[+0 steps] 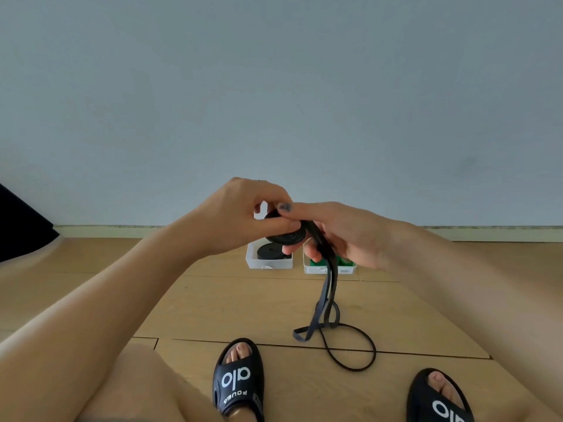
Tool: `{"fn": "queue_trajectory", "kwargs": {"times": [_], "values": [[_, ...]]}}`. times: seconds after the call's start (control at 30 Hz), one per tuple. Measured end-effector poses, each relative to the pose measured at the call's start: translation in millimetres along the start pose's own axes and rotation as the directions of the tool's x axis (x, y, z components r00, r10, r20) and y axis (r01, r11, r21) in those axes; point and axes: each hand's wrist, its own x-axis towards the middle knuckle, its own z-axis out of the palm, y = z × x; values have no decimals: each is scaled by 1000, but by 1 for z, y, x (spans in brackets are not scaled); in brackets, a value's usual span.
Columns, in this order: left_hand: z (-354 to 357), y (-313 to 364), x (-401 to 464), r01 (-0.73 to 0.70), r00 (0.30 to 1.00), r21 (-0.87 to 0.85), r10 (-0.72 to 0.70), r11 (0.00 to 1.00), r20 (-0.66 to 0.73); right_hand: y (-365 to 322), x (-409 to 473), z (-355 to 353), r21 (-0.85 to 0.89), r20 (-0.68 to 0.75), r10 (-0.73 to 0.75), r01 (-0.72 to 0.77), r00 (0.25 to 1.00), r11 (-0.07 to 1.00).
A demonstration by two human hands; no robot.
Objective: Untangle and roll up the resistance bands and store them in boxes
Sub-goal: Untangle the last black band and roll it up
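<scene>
A black resistance band (327, 296) is partly wound into a flat coil (288, 236) held up in front of me. My left hand (240, 214) pinches the coil from the left, thumb and fingers on its faces. My right hand (338, 233) grips the coil's right side and the strand leaving it. The loose tail hangs down to the wooden floor and ends in a loop (350, 348). Behind the hands, a white box (268, 263) holds a rolled black band (271, 251). A second white box (330, 268) to its right holds green rolls (315, 262).
Both boxes stand on the wooden floor near the skirting board of a pale wall (274, 86). My feet wear black slides, one (239, 379) at the bottom centre and another (440, 397) at the bottom right. A dark object (21, 223) sits at the left edge.
</scene>
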Motion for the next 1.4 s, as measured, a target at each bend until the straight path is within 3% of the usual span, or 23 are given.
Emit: {"fn": "queue_trajectory", "kwargs": {"times": [0.07,0.27,0.47,0.7,0.9,1.17,1.4], "values": [[0,-1,1,-6,1000,-23,6,1000,-13,1,2,1,21,-20,-3,4,1000,1000],[-3,-3,-1,3,997,-164,-15,987,-70,-8,-4,-8,210,109,-21,-3,994,978],[4,-1,1,9,1000,-28,-9,1000,-2,1,3,-2,-41,-42,-24,23,999,999],[2,-3,1,10,996,-175,-25,984,-84,-8,-6,-10,194,73,-35,20,997,981],[5,-3,2,-32,999,-11,32,999,-27,-1,-2,-7,56,9,7,-7,1000,998],[3,-3,3,-19,998,-165,9,986,-60,-7,-7,-12,232,107,-42,16,993,973],[3,3,3,-51,996,-59,47,997,-73,-2,-6,-12,55,13,27,-28,1000,998]]}}
